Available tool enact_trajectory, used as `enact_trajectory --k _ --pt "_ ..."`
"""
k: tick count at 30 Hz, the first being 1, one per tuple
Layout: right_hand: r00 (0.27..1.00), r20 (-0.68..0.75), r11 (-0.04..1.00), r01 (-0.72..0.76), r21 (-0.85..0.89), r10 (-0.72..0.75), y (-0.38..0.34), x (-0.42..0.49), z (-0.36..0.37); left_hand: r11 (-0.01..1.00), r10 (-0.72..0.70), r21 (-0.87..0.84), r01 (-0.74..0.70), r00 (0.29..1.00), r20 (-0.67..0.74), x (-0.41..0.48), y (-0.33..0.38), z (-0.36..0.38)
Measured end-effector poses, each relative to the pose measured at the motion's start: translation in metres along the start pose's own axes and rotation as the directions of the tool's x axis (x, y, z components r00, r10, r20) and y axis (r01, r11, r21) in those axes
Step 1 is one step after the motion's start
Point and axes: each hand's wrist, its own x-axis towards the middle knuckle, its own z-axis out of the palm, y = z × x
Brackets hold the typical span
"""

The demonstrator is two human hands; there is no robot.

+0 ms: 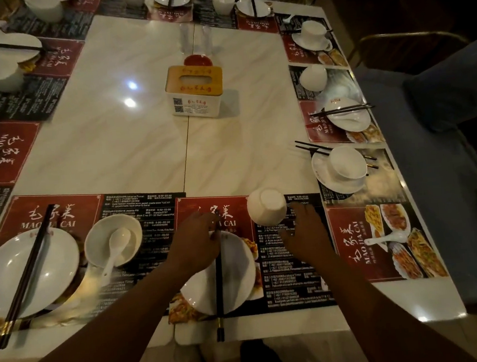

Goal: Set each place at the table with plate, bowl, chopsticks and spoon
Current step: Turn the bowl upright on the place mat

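Observation:
A white plate (235, 269) lies on the paper placemat (290, 279) straight in front of me, with black chopsticks (219, 291) laid across it. My left hand (196, 245) pinches the far tips of those chopsticks. An upside-down white bowl (267, 205) stands beyond the plate, to its right. My right hand (307, 232) hovers just right of that bowl with fingers spread, holding nothing. A white spoon (387, 237) lies alone on the placemat at the right. The place on my left has a plate (24, 272), chopsticks (25, 277), and a bowl (114, 243) with a spoon in it.
A tissue box (194, 90) stands in the middle of the marble table (130, 132). Along the right edge are a bowl stacked on a plate with chopsticks (342, 169), a plate with chopsticks (346, 115) and more upturned bowls. Further settings line the far and left edges.

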Motion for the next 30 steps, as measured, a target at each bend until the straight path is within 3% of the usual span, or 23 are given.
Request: enact_trajectory --k 4,7,10,13,15,18,20,23,27,30 --pt "0.968 0.159 0.977 0.206 -0.055 -0.195 0.009 0.05 0.005 0.997 0.002 0.079 -0.001 1.0 -0.008 0.018 0.018 0.009" --pt "0.918 0.284 0.957 0.289 -0.002 -0.277 0.014 0.081 0.014 0.991 -0.024 0.127 0.027 0.999 -0.025 0.027 0.032 0.017" --pt "0.863 0.318 0.913 0.407 0.022 -0.392 0.021 0.099 0.018 0.982 -0.015 0.185 0.023 0.999 -0.046 0.035 0.043 0.029" --pt "0.824 0.314 0.877 0.474 0.074 -0.472 0.027 0.107 0.014 0.993 -0.078 0.091 0.076 0.997 0.012 0.043 0.05 0.045" --pt "0.824 0.336 0.889 0.415 0.191 -0.457 0.029 0.108 0.005 0.992 -0.09 0.091 0.086 0.995 0.038 0.047 0.054 0.053" --pt "0.846 0.407 0.9 0.174 0.399 -0.345 0.031 0.104 -0.014 0.995 -0.052 0.085 0.05 0.998 0.027 0.053 0.061 0.061" --pt "0.833 0.465 0.887 0.066 0.457 -0.301 0.034 0.099 -0.026 0.991 0.023 0.128 -0.026 0.999 0.025 0.055 0.068 0.064" --pt "0.818 0.502 0.859 -0.021 0.511 -0.279 0.036 0.089 -0.041 0.999 0.029 0.027 -0.027 0.999 -0.044 0.056 0.076 0.064" --pt "0.779 0.508 0.843 0.049 0.536 -0.368 0.045 0.076 -0.05 0.993 -0.073 0.093 0.073 0.997 -0.002 0.052 0.079 0.062" --pt "0.835 0.397 0.896 0.23 0.379 -0.382 0.054 0.068 -0.048 0.979 -0.143 0.155 0.132 0.988 0.057 0.046 0.08 0.067"
